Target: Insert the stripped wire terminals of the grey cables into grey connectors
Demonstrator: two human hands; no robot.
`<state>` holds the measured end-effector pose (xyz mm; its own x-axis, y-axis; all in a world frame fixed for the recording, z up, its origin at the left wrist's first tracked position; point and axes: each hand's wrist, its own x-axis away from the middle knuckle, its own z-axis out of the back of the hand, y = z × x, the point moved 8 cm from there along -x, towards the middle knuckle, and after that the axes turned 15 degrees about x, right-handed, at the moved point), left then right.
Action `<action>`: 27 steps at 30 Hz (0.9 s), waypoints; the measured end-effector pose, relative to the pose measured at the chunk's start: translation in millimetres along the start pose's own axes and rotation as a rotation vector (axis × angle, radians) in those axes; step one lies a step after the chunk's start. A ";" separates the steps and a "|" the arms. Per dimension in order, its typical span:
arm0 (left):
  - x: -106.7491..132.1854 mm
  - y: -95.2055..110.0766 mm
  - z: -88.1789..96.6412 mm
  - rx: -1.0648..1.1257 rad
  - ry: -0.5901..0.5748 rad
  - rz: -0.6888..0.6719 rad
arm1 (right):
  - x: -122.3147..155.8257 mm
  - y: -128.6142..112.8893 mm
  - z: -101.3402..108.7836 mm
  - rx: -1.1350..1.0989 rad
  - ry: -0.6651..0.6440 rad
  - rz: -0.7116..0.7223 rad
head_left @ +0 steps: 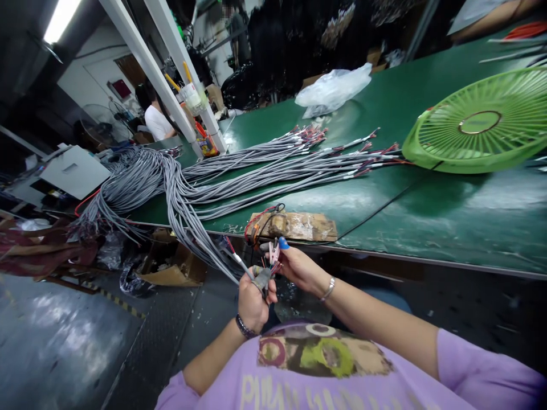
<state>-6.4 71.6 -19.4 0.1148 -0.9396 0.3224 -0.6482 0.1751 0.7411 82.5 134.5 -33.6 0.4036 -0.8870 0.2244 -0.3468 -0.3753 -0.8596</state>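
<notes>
One grey cable [244,267], round and smooth-sheathed, is in the left hand [253,302], in front of the bench edge; the fingers are closed around it, and its white-banded end shows thin coloured wires. The right hand [301,270], its thumb in one blue cover, pinches one small pale piece [274,252], too blurred to identify, just beside fine wires. Each wrist wears one band. Just beyond lies one worn, rough wooden block [305,226] on the glossy green bench [384,222]. Further back are grey cable bundles [256,179], too many strands to count, one crumpled translucent plastic bag [335,91], one round, ribbed green plastic fan [478,122] and two white posts [188,74].
</notes>
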 end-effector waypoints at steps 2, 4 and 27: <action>-0.9 -2.0 1.9 -0.006 0.009 0.002 | -1.8 3.6 -2.9 -0.104 -0.013 -0.050; -1.6 -3.8 3.5 -0.015 0.013 0.002 | -3.1 4.1 -2.4 -0.152 0.020 -0.063; 14.8 -16.6 10.1 -0.322 -0.114 0.005 | 37.0 -20.2 -11.1 0.554 -0.277 -0.002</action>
<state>-1.6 51.8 -32.9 0.0157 -0.9622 0.2719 -0.3758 0.2463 0.8934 95.0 106.3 -2.9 0.6345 -0.7556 0.1631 0.1156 -0.1159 -0.9865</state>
